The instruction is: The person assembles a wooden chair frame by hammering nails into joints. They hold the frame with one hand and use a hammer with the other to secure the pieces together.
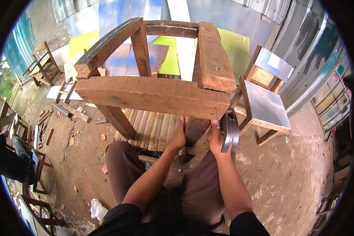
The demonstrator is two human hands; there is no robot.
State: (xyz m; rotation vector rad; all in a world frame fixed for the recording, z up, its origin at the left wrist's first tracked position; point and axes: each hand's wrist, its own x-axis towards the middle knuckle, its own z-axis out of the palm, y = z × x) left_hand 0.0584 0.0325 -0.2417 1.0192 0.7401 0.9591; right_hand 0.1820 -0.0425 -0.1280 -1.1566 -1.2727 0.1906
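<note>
A rough wooden chair frame (145, 94) stands before me, with a thick front rail across it. Under the rail, my left hand (178, 135) is closed at the frame beside a dark leg (196, 131); its thumb points up and its other fingers are mostly hidden. A nail (217, 118) sticks out near the rail's right end. My right hand (216, 142) is closed on a claw hammer (229, 133), thumb up just below the nail. The hammer's metal head lies beside the hand, claw downward, and its handle is mostly hidden.
A low slatted wooden platform (157, 128) is beneath the frame. To the right stands a chair (265, 102) with a silvery seat. More chairs (45, 67) and wood scraps (76, 112) lie leftward. A person's leg (23, 151) shows at the left edge; painted sheets (234, 59) lean behind.
</note>
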